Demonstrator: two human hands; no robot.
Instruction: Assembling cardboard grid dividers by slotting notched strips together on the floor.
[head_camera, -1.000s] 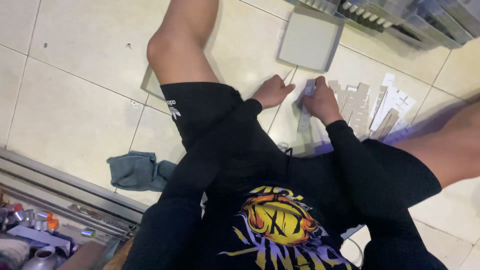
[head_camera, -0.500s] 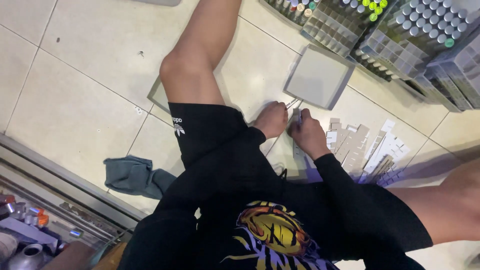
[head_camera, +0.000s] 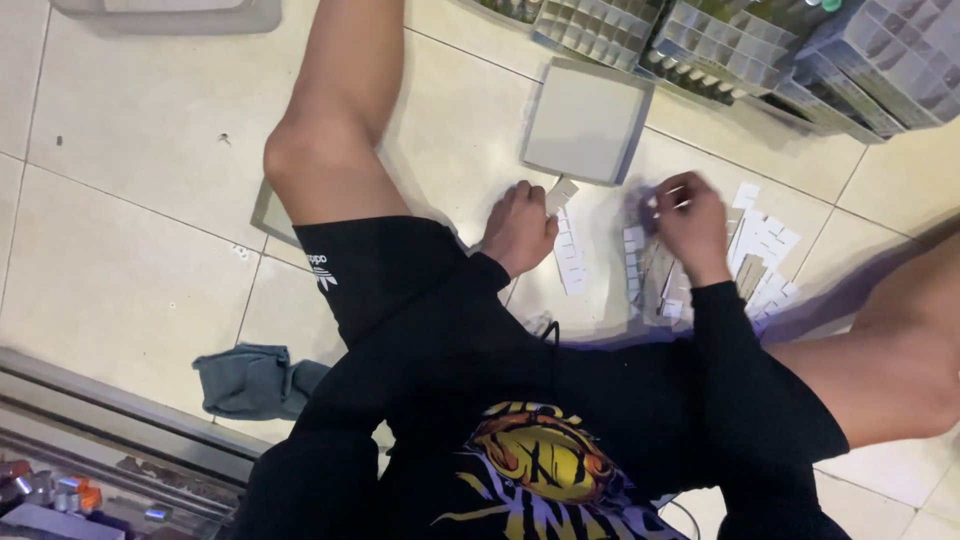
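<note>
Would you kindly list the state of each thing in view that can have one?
left hand: closed on a small white strip
right hand: fingers curled, pinching a small piece, blurred
grey square tray: flat on floor, empty
grid trays: stacked, partly filled
blue-grey cloth: crumpled on floor

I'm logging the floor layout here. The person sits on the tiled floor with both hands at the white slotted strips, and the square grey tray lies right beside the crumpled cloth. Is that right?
Not quite. In the head view the square grey tray lies just beyond the hands, left hand and right hand, by the white slotted strips. The crumpled cloth is far from it, near the left thigh. The rest holds.
</note>
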